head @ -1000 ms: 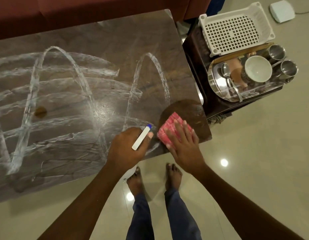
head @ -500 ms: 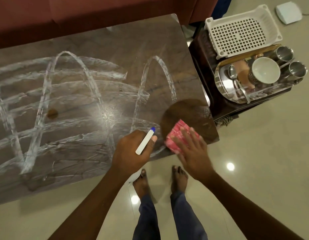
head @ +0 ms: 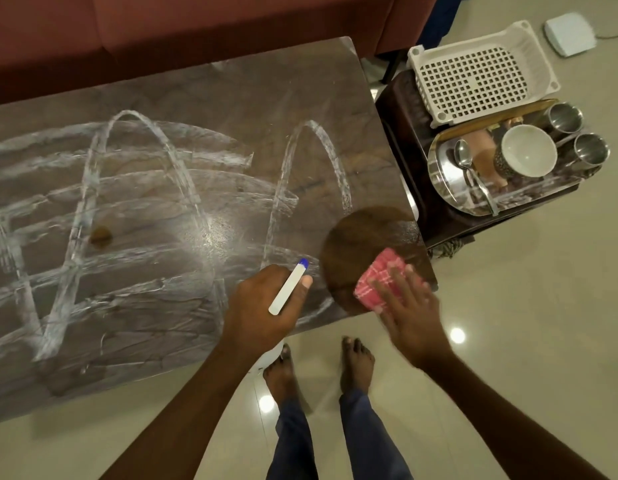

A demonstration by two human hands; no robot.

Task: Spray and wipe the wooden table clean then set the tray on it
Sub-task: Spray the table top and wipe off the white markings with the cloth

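Foam streaks [head: 183,188] lie to the left of the pink cloth [head: 376,277], running long across the desk [head: 231,81]. The right hand [head: 409,306] is nearest, its fingers [head: 397,282] spread flat on the cloth at the near right corner. The left hand [head: 262,306] is wrapped around the spray bottle [head: 288,287]. The tray [head: 449,181] waits on the side stand. Since a second ago the cloth has slid nearer the desk edge and the clean dark patch [head: 363,233] is bigger.
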